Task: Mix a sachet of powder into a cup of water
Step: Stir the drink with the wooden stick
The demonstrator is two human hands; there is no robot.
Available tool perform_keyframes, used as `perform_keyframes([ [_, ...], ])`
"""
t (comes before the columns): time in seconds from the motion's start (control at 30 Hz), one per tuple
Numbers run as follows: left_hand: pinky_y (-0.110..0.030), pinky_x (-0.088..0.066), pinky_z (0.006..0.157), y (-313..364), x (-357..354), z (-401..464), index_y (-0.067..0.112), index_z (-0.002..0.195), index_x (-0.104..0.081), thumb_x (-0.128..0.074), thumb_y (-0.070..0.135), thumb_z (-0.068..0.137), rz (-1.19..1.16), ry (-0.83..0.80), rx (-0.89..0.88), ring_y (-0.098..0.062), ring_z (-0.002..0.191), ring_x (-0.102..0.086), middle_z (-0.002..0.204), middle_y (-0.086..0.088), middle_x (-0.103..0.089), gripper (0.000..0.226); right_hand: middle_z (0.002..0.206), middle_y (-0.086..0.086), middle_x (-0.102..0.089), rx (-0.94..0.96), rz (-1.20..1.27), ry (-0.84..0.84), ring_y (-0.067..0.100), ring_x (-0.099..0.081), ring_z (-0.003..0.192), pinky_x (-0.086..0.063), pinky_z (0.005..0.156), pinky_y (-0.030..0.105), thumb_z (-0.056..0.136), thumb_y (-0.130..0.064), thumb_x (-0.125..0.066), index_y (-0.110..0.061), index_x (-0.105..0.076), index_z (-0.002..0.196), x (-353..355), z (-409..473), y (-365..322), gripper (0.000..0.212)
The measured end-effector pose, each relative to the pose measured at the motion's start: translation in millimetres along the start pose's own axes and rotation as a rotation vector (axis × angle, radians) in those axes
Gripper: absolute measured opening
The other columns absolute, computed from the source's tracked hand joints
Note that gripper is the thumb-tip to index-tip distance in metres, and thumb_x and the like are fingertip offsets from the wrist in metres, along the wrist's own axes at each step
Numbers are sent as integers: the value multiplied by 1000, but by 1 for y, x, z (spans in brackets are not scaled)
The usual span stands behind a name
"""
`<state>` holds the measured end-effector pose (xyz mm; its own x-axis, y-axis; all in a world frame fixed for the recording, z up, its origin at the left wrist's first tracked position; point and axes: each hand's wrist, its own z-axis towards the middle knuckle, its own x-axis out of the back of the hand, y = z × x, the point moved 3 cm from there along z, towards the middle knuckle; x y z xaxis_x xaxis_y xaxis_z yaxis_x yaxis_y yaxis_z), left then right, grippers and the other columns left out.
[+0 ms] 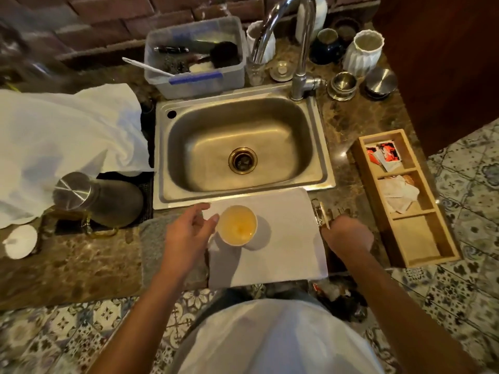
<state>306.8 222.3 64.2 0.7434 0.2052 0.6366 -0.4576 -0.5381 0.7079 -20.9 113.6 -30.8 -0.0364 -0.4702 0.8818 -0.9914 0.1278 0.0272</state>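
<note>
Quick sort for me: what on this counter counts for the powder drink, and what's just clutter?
For the job:
cup of yellowish liquid
left hand open beside the cup
right hand on a stirring tool
wooden sachet box
white towel under the cup

Lying about:
sink
steel kettle
plastic tub
white vase

Warm, fairly dim indoor light, yellow-brown cast overall. Brightest patches: white cloth (62, 136) at left and white towel (286, 238) under the cup (237, 225), both near blown out. Cup throws a soft shadow to the right and toward the viewer, so light comes from upper left. Specular glare on the faucet (302, 49) and the steel canister lid (71, 190). Strong wide-angle bending: sink (189, 201) edges and floor tiles (464, 163) curve outward. Top-left corner smeared with blur; fine detail soft, compression-mushy throughout.
</note>
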Motion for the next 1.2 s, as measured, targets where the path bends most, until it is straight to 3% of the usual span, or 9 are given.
perform_keyframes([
  [0.07, -42, -60, 70, -12, -1, 2, 27, 114, -72, -66, 43, 94, 75, -13, -3, -12, 75, -70, 81, 5, -73, 26, 77, 0, -64, -27, -39, -31, 13, -60, 65, -44, 53, 24, 93, -43, -64, -19, -66, 90, 1, 1, -3, 25],
  [0.2, -30, -57, 63, -23, -7, -2, 24, 106, -76, -66, 35, 96, 61, -41, -7, -2, 61, -67, 73, 12, -75, 18, 85, 2, -66, -52, -70, -58, 16, -64, 74, -48, 59, 27, 94, -36, -64, -17, -66, 97, 4, 2, -8, 19],
  [0.37, -33, -57, 56, -20, -12, -5, 31, 92, -75, -67, 33, 95, 30, -55, 30, -10, 52, -66, 68, 12, -74, 8, 92, 5, -68, -73, -62, -82, 19, -63, 79, -46, 61, 28, 95, -30, -63, -15, -67, 101, 6, -1, -11, 17],
  [0.53, -39, -60, 59, -19, -12, -4, 36, 86, -72, -67, 34, 95, 4, -68, 69, -10, 49, -66, 68, 11, -75, 10, 81, 1, -65, -52, -11, -92, 17, -63, 74, -46, 60, 27, 94, -38, -63, -16, -69, 94, 4, -1, -8, 22],
  [0.67, -40, -60, 59, -16, -12, -4, 35, 87, -72, -67, 31, 95, -22, -79, 89, -11, 49, -66, 69, 9, -75, 10, 73, -1, -63, -34, 65, -99, 13, -61, 67, -46, 58, 25, 90, -45, -66, -18, -64, 78, -1, -2, -6, 29],
  [0.9, -36, -57, 57, -12, -14, -5, 30, 88, -72, -66, 28, 96, -34, -81, 100, -11, 48, -65, 68, 9, -75, 9, 66, -4, -61, -16, 99, -27, 9, -56, 59, -39, 52, 20, 90, -48, -60, -21, -64, 73, 0, -6, -4, 32],
  [1.0, -36, -57, 57, -10, -15, -6, 28, 90, -72, -66, 28, 96, -27, -82, 107, -13, 50, -66, 68, 9, -75, 8, 63, -4, -63, 9, 317, -6, 13, -62, 60, -45, 54, 21, 89, -40, -64, -23, -66, 71, 4, -6, -4, 25],
  [1.2, -41, -58, 59, -9, -16, -6, 25, 91, -72, -66, 27, 96, -51, -92, 111, -19, 53, -68, 68, 9, -76, 8, 83, -2, -71, -11, 894, 5, 20, -69, 83, -56, 66, 30, 91, -26, -71, -21, -73, 89, 28, -15, -12, 6],
])
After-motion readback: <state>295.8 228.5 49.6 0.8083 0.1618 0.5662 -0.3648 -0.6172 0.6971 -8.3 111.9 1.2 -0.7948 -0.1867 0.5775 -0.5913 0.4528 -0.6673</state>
